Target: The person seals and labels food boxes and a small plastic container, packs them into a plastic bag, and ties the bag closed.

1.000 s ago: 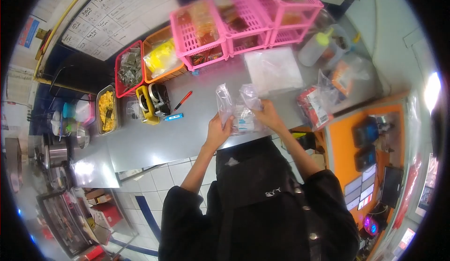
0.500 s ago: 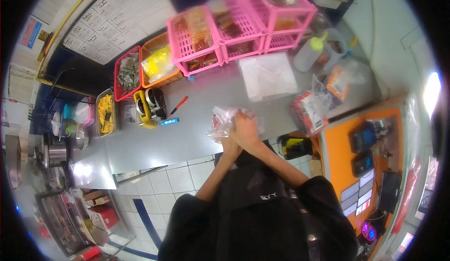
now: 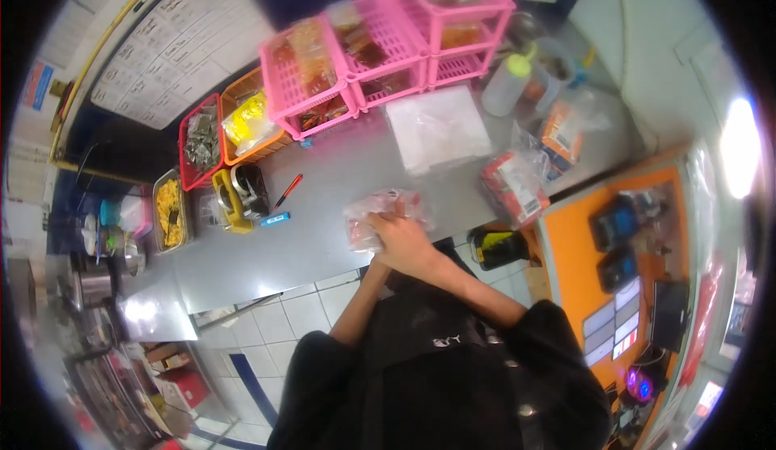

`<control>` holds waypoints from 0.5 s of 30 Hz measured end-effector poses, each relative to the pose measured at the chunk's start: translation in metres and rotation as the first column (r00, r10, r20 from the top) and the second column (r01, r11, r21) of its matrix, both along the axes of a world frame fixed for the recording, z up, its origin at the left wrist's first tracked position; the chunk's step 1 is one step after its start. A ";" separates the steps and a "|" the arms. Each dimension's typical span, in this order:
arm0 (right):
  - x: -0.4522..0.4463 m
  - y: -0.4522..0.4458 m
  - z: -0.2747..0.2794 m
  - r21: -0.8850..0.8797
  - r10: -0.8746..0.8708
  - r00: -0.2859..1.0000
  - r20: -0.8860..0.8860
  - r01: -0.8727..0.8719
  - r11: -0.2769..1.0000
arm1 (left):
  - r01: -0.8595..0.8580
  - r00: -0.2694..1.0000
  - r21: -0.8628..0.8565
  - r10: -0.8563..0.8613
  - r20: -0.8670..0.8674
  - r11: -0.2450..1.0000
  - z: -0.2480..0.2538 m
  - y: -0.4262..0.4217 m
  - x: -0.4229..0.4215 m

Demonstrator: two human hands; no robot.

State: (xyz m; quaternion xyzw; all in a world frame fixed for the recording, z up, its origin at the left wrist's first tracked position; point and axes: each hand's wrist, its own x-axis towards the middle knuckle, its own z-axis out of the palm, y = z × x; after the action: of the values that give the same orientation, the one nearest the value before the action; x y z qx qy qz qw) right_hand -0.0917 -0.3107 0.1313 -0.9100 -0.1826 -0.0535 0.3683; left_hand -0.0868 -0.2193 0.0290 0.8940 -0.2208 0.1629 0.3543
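Observation:
A clear plastic bag (image 3: 360, 222) with reddish contents lies at the front edge of the steel counter. My right hand (image 3: 404, 244) is over its near side, with the thumb and fingers bent onto the plastic, gripping it. Below and partly behind it, my left hand (image 3: 378, 267) is at the bag's near edge. The left fingers are hidden under the right hand and the bag. Some printing or contents show red through the film, too blurred to read.
Pink baskets (image 3: 347, 86) with packets stand at the back, beside a red basket (image 3: 184, 147) and an orange one. A white sheet stack (image 3: 436, 131), a red package (image 3: 517, 187) and a squeeze bottle (image 3: 505, 90) are to the right. A red pen (image 3: 288, 191) and tape dispensers (image 3: 234, 199) lie left.
The bag's upright, gathered plastic top is now pressed down and the bag lies flatter. My right hand has moved from pinching the top to lying lower over it. The view has shifted slightly.

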 end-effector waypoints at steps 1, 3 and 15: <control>-0.004 -0.018 0.008 0.107 0.084 0.990 -0.111 -0.073 0.992 | -0.039 0.999 0.009 0.038 0.026 0.999 -0.015 0.001 0.006; -0.013 -0.052 0.030 0.241 0.196 0.948 -0.250 -0.135 0.961 | -0.107 0.994 -0.033 0.108 0.008 0.994 -0.049 0.004 0.014; 0.103 -0.014 0.022 0.401 0.752 0.554 -0.356 -0.637 0.659 | 0.651 0.749 -0.051 -0.652 -0.120 0.757 0.121 0.014 -0.006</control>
State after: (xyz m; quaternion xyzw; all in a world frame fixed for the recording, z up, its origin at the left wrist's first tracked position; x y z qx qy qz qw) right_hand 0.0113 -0.3251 0.1534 -0.6949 -0.4211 0.3112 0.4929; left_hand -0.0931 -0.2048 0.1501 0.7686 -0.4944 -0.0290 0.4050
